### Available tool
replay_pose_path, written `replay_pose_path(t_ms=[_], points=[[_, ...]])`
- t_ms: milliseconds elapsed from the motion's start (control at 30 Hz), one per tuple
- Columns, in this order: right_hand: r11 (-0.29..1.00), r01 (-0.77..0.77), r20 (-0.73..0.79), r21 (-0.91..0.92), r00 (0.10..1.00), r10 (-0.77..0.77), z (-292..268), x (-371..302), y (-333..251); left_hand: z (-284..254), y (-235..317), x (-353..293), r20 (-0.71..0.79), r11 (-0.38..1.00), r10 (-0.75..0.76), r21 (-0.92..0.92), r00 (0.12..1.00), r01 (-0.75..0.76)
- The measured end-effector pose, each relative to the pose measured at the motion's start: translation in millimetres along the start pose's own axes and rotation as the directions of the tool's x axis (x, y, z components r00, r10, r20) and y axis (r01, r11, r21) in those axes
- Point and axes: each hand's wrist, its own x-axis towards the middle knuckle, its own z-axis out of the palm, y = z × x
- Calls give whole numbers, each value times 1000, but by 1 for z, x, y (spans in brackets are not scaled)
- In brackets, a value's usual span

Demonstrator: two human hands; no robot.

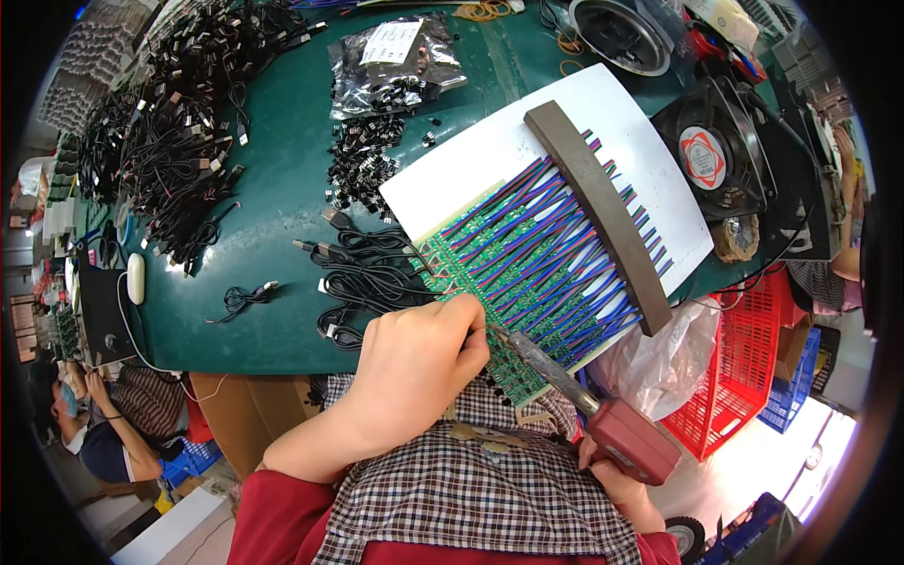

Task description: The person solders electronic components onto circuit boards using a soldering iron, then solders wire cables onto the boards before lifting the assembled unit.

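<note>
My left hand (414,367) is closed in a pinch at the near-left edge of a panel of small green circuit boards (513,372). What its fingertips hold, if anything, is hidden. In my right hand (617,485) is a soldering iron (636,443) with a boxy red handle, its tip reaching the boards close beside my left fingers. Rows of blue, red and black wires (508,221) run from the boards under a dark curved bar (603,212). Panel and bar rest on a white sheet (443,184). Black cables (363,278) lie bundled left of the panel, some ends touching it.
A big heap of black cables (169,141) covers the green table's (273,198) far left. Small black parts (363,160) lie below a plastic bag (395,61). A fan (706,155) and a metal bowl (621,38) stand right. Red crates (725,367) sit beside the table; other people work nearby.
</note>
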Motion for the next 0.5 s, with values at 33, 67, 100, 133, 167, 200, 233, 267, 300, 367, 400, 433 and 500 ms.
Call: replay_pose_path(t_ms=[33,67,100,133,167,200,233,267,300,367,400,433,500], points=[[1000,-6,3,6,1000,6,0,1,0,-1,0,1,22,1000,-2,2,1000,2],[1000,-12,7,11,1000,12,0,2,0,-2,-1,2,44,1000,-3,3,999,3],[997,52,9,48,999,-53,-2,5,-1,-2,-2,3,44,1000,-3,4,999,3],[986,101,0,132,995,-102,-4,6,-2,-3,-3,4,39,1000,12,-5,999,-12],[990,115,8,86,993,-116,-5,8,-3,-3,-3,5,44,1000,14,-22,999,-13],[984,100,7,149,995,-102,-6,8,-5,-3,-3,5,34,1000,27,-13,999,-27],[966,48,3,253,999,-50,-6,8,-5,-3,-3,5,46,1000,25,-7,999,-25],[974,86,6,212,996,-89,-6,8,-5,-3,-4,6,62,1000,15,-11,998,-14],[963,27,-10,267,1000,-25,-5,5,-4,-3,-3,6,59,1000,23,0,998,-23],[946,-31,-22,323,999,40,-1,1,0,-4,-3,7,73,1000,16,8,997,-17],[979,12,-3,205,1000,-12,0,0,3,-4,-3,7,68,999,25,17,997,-26],[989,35,9,144,999,-37,0,-1,5,-5,-2,7,71,999,27,17,997,-28],[995,79,30,56,996,-81,-3,-1,4,-5,-2,8,73,999,29,17,997,-30]])
